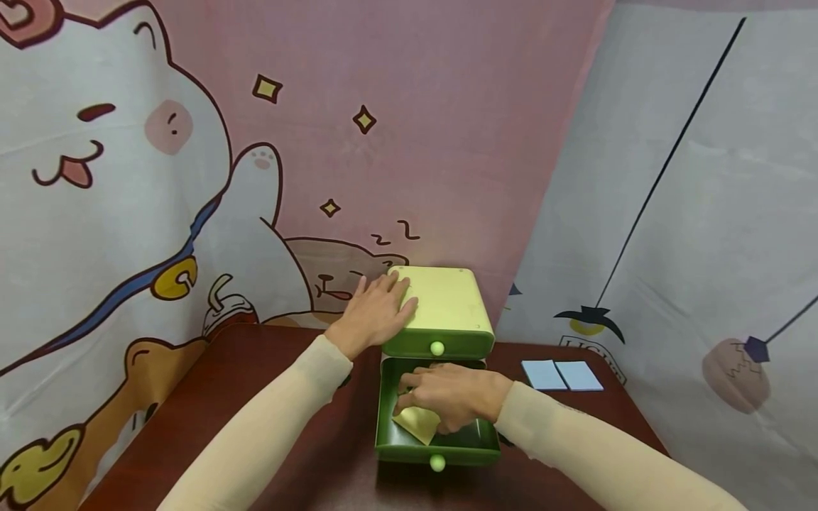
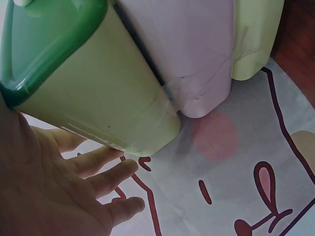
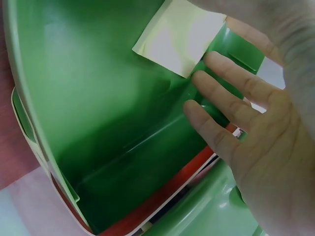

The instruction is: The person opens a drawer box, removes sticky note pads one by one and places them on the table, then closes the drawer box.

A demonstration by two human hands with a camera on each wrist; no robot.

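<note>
A small cabinet (image 1: 444,298) with a pale yellow casing and green drawer fronts stands on the table. My left hand (image 1: 373,316) rests on the left edge of its top, fingers spread and straight; in the left wrist view they lie along the casing (image 2: 118,98). The lower green drawer (image 1: 439,454) is pulled out. Inside it, my right hand (image 1: 450,394) pinches a square yellow sticky note (image 1: 418,424) between thumb and index finger. In the right wrist view the note (image 3: 177,37) slants over the drawer floor, and the other fingers (image 3: 211,125) are spread.
Two light blue square pads (image 1: 543,375) lie side by side on the dark red table (image 1: 275,376), right of the cabinet. A pink casing (image 2: 192,54) adjoins the yellow one in the left wrist view. Behind the table hangs a cartoon-printed cloth (image 1: 447,128).
</note>
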